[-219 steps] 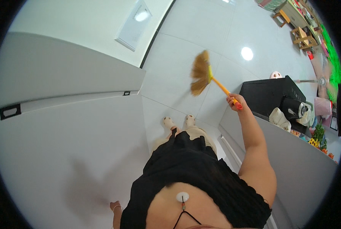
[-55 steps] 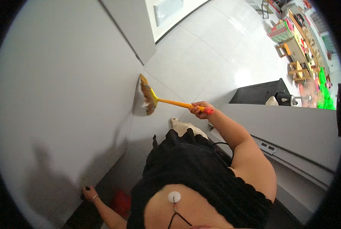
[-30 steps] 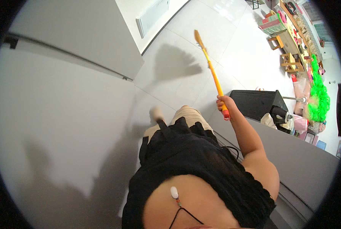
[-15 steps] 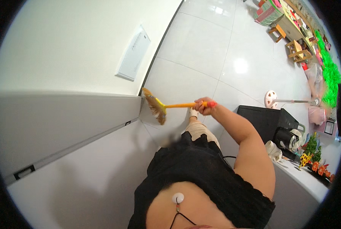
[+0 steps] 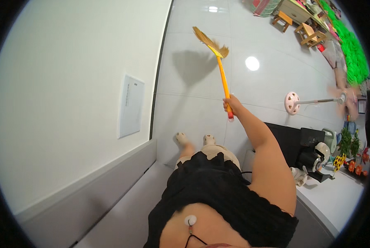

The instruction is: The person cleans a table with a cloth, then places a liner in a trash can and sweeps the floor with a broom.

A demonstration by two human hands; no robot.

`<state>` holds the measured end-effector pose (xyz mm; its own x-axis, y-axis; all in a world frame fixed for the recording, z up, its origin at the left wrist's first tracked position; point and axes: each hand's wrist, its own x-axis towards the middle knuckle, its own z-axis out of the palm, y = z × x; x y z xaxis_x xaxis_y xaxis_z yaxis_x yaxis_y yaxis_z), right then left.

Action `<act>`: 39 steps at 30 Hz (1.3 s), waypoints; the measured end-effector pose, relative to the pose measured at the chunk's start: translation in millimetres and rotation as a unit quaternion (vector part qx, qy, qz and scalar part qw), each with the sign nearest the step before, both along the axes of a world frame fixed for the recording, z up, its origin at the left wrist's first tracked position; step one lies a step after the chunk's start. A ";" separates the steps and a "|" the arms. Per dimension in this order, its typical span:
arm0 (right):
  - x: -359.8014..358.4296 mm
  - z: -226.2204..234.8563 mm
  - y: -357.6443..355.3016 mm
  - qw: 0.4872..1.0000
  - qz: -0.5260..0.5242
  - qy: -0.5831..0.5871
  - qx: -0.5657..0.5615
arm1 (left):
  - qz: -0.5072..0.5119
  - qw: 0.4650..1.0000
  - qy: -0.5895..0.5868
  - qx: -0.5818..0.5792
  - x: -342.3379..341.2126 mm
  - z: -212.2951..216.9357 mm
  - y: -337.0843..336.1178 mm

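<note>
My right hand (image 5: 232,106) is closed round the handle of a broom (image 5: 222,75), close to its red end. The handle is orange-yellow, with a yellow collar below tan bristles. The broom points away from me, its bristle head tilted toward the far left. A shadow falls on the floor beside the bristles, apart from them, so the head seems raised above the tiles. My left hand is out of view.
A white wall with a pale panel (image 5: 131,106) runs along the left. Glossy tiled floor (image 5: 193,108) lies ahead. To the right are a fan with a round pink base (image 5: 292,103), a black cabinet (image 5: 282,141) and a white counter (image 5: 323,200). Wooden stools (image 5: 309,34) stand far right.
The broom has swung from the wall corner at left out over the floor ahead, turning to point away from me. My right hand has moved slightly right, and my feet now show.
</note>
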<state>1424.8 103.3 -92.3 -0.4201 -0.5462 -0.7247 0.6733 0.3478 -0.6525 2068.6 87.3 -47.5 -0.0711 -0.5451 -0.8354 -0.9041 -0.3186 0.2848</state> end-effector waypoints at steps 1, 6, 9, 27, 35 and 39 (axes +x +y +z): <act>-2.1 11.4 16.9 1.000 -0.004 -0.006 -0.005 | -0.016 1.000 0.003 0.005 -8.8 -6.7 -18.7; 45.4 129.9 91.0 0.996 -0.045 -0.068 0.048 | -0.098 0.995 0.015 0.021 -25.6 -40.4 -133.5; 95.9 175.6 130.5 0.977 -0.135 -0.123 0.109 | -0.163 0.986 0.018 0.026 -52.3 -56.3 -218.0; -26.2 -79.9 -34.1 0.684 -0.630 -0.363 -0.057 | -0.266 0.963 -0.029 0.025 -264.1 26.8 -394.0; -216.3 -41.3 -245.7 0.681 -0.448 -0.507 -0.279 | -0.235 0.971 0.035 -0.032 -357.9 64.9 -413.2; -264.2 -22.4 -218.8 0.735 -0.370 -0.479 -0.307 | -0.225 0.971 0.072 -0.043 -398.5 62.1 -433.5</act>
